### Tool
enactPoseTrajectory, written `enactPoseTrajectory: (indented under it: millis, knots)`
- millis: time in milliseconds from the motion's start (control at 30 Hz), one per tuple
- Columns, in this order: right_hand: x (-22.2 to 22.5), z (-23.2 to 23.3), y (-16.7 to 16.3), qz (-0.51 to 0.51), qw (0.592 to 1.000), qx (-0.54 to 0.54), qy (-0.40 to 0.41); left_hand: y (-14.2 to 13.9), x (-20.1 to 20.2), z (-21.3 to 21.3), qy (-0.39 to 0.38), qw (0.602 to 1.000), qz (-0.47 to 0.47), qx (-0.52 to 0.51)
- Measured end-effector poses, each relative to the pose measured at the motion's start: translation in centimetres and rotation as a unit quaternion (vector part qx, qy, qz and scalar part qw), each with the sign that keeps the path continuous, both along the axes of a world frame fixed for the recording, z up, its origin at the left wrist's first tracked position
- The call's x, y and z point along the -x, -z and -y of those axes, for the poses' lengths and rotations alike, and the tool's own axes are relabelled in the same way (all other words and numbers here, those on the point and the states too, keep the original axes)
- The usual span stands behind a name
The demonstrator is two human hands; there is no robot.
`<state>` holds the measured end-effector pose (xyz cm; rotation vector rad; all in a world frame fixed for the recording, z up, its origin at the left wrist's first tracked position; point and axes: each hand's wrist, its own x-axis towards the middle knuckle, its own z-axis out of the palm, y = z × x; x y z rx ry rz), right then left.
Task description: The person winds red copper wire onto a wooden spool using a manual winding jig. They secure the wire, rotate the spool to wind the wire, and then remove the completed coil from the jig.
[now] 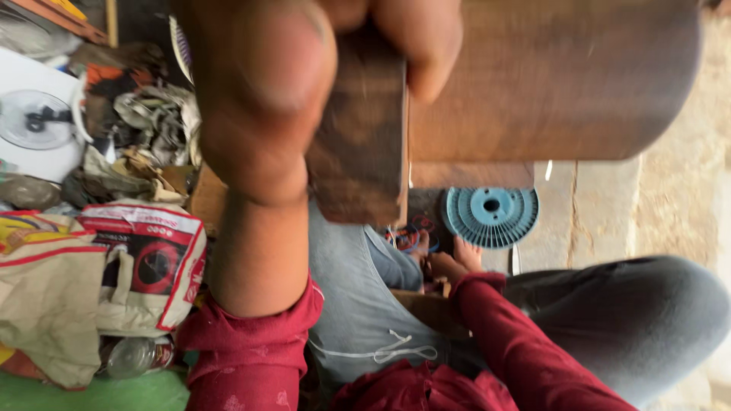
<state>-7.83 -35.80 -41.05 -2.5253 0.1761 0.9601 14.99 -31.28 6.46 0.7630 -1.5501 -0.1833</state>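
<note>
Brown wood fills the top: a broad rounded wooden slab (pixel 556 76), then a smaller dark wooden block (pixel 358 144) held up close before it. The left hand (pixel 263 91) is closed round the block, thumb and fingers pinching its upper end. The right hand (pixel 449 265) lies low by a blue plastic spool (pixel 491 215) on the floor; its grip cannot be told.

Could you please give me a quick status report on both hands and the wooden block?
Left hand gripping wooden block, close to camera. Right hand hidden; red sleeve reaches down. Blue spool on floor beyond.

blue spool (pixel 491 217) on floor | printed sacks (pixel 145 266) left | white fan (pixel 34 118) | plastic bottle (pixel 137 356)
</note>
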Motion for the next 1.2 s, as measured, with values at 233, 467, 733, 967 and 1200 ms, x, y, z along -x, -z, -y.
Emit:
enactPoseTrajectory:
  millis: [233, 467, 733, 967, 1200]
  knots:
    - [-2.3, 1.9, -1.2, 0.075, 0.997, 0.036, 0.001, -2.1, -0.5, 0.5, 0.021, 0.998, 0.056, -0.026]
    - [-4.3, 2.8, -13.3, 0.09, 0.984, -0.133, -0.079, -4.2, 0.2, -0.3, -0.07, 0.992, 0.095, 0.054]
    - [4.7, 11.6, -39.3, 0.589, 0.607, -0.453, 0.283, -5.5, 3.3, -2.9, -0.074, 0.99, 0.108, 0.051]
    - [-8.4, 13.7, -38.3, 0.439, 0.667, -0.581, 0.157, -5.2, 4.3, -2.8, -0.07, 0.991, 0.094, 0.067]
    - [-9.2, 14.0, -37.4, 0.496, 0.659, -0.514, 0.235, -4.7, 1.6, -1.4, -0.067, 0.99, 0.101, 0.069]
